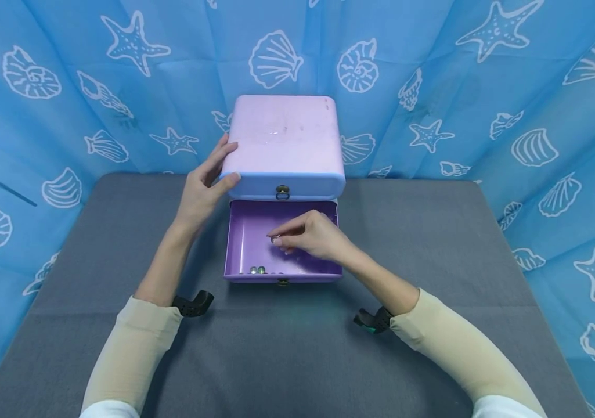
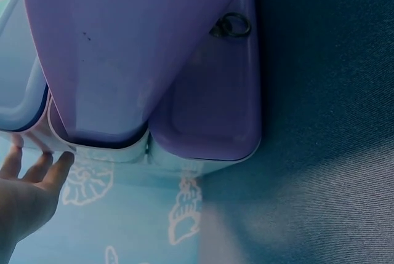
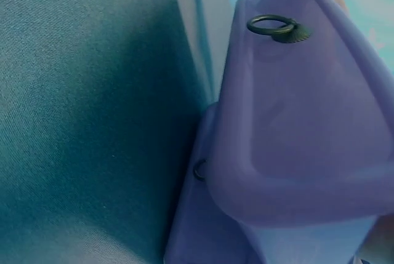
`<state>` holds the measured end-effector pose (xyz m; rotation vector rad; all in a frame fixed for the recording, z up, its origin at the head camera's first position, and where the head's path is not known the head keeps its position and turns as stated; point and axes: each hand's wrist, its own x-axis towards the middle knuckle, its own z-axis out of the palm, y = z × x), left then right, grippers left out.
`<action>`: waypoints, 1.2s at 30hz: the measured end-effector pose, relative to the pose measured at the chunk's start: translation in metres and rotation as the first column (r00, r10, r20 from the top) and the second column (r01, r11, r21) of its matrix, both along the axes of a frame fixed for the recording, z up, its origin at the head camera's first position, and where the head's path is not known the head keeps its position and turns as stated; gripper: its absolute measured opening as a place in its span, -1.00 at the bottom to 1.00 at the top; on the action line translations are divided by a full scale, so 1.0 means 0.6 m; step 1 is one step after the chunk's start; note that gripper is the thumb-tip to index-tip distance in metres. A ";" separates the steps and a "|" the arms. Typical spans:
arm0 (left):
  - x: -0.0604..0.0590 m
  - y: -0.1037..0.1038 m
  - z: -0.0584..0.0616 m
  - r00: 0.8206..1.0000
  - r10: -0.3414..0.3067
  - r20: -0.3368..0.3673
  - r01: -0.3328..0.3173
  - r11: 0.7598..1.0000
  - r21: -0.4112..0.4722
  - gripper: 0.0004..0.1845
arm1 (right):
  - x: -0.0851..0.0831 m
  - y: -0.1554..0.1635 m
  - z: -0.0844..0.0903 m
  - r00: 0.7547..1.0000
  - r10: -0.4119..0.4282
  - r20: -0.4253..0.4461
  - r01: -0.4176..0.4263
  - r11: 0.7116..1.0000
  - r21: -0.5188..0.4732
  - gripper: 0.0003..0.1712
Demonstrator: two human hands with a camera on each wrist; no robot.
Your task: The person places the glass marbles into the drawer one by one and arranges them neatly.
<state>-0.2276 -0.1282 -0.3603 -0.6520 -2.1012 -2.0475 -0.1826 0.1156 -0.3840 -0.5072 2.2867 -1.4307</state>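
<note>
A lilac drawer box (image 1: 284, 139) stands at the back of the grey table. Its upper drawer is closed, with a ring pull (image 1: 282, 192) on the front. The lower drawer (image 1: 247, 232) is pulled out toward me, and a few small shiny beads (image 1: 257, 270) lie by its front wall. My left hand (image 1: 220, 166) rests against the box's left front corner, thumb on the front and fingers along the side; in the left wrist view its straight fingers (image 2: 54, 168) touch the box's edge. My right hand (image 1: 282, 238) is inside the open drawer and pinches a small bead (image 1: 274, 239) at its fingertips.
The grey table (image 1: 433, 244) spreads wide on both sides of the box and in front of it. A blue curtain (image 1: 485, 87) printed with shells and starfish closes off the back and both sides. Black wrist mounts (image 1: 195, 303) sit on both forearms.
</note>
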 end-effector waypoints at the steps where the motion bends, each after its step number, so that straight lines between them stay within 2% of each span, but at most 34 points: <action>1: 0.004 0.002 0.005 1.000 0.000 0.002 0.000 1.000 0.001 -0.40 | -0.001 -0.002 -0.002 1.000 0.002 0.005 -0.002 1.000 0.003 -0.76; 16: 0.004 0.003 0.008 1.000 -0.003 0.007 0.003 1.000 0.019 -0.40 | -0.006 -0.023 -0.019 0.992 0.021 0.121 -0.031 0.996 0.080 -0.80; 22: 0.006 0.003 0.008 1.000 0.005 0.011 -0.005 1.000 -0.001 -0.39 | -0.005 -0.027 -0.020 0.987 0.019 0.157 -0.036 0.994 0.104 -0.81; 32: 0.008 0.001 0.009 1.000 0.011 0.003 -0.011 1.000 -0.023 -0.37 | -0.005 -0.029 -0.021 0.971 0.007 0.240 -0.032 0.995 0.098 -0.78; 36: 0.007 0.001 0.009 1.000 0.013 0.001 -0.013 1.000 -0.028 -0.37 | -0.004 -0.028 -0.021 0.969 0.004 0.247 -0.030 0.994 0.101 -0.78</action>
